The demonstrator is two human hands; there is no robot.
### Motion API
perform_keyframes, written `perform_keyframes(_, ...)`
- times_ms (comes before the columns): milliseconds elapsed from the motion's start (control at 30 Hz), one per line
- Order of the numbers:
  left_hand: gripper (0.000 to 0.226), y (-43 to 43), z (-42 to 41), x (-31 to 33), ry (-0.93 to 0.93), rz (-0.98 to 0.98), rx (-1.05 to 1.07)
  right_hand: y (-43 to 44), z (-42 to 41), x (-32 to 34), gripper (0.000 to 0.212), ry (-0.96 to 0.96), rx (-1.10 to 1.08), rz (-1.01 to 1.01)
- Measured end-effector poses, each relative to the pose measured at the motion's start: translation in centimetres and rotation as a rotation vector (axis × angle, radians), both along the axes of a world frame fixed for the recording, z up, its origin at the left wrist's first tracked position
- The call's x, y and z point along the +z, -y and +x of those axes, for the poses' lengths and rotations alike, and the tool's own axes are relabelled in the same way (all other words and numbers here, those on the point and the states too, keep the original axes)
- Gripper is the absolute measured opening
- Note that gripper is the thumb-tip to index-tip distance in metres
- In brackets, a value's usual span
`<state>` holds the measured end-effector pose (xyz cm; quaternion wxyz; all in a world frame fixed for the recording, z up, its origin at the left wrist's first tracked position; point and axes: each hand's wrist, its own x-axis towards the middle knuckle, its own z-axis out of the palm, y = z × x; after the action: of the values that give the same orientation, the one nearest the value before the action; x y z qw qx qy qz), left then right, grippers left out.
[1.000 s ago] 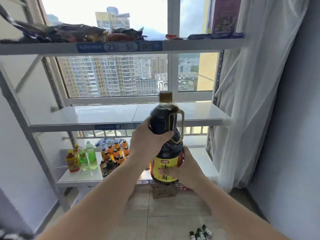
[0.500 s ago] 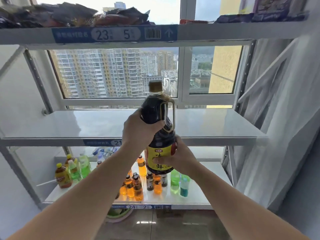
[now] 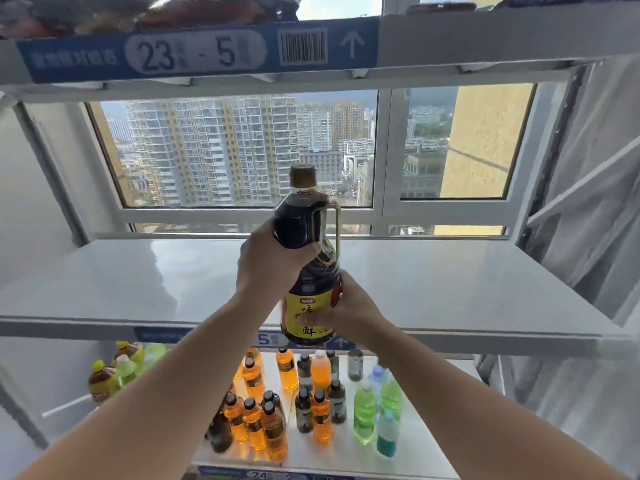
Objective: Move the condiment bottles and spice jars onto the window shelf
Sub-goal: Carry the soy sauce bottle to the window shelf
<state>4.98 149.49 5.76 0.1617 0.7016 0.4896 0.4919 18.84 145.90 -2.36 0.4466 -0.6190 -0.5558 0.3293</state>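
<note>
A large dark soy sauce bottle with a brown cap, a side handle and a yellow label is upright in the air at the front edge of the white window shelf. My left hand grips its upper body just below the neck. My right hand wraps the lower body over the label from the right. The bottle's base hangs just in front of the shelf edge, not resting on it.
The shelf below carries several small orange, green, blue and dark drink bottles. An upper shelf with a blue 23-5 label holds snack packets. A white curtain hangs at the right, and the window is behind.
I have stepped closer and raised the bottle with both hands, from below the middle shelf to its level. Both grips are unchanged.
</note>
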Motion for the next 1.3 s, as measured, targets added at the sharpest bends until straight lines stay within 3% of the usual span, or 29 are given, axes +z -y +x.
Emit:
perform_keyframes(667,0.048,-13.5,0.7,-1.4,0.009,-0.088,-0.110,-13.1,0.5,-1.8,0.095,-0.031,-0.078,-0.108)
perform_keyframes(867,0.052,-14.8,1.4,-1.6,-0.002,-0.126,-0.135,-14.0,1.2,-1.2,0.100,-0.017,-0.085,-0.155)
perform_keyframes(1167,0.078,-13.5,0.1,-2.6,0.066,-0.265,-0.204,-11.6,2.1,-1.1,0.113,0.147,-0.135,-0.229)
perform_keyframes(1300,0.061,-11.8,-0.9,-4.5,0.065,-0.283,-0.185,-8.8,3.2,-1.9,0.097,0.189,-0.159,-0.185)
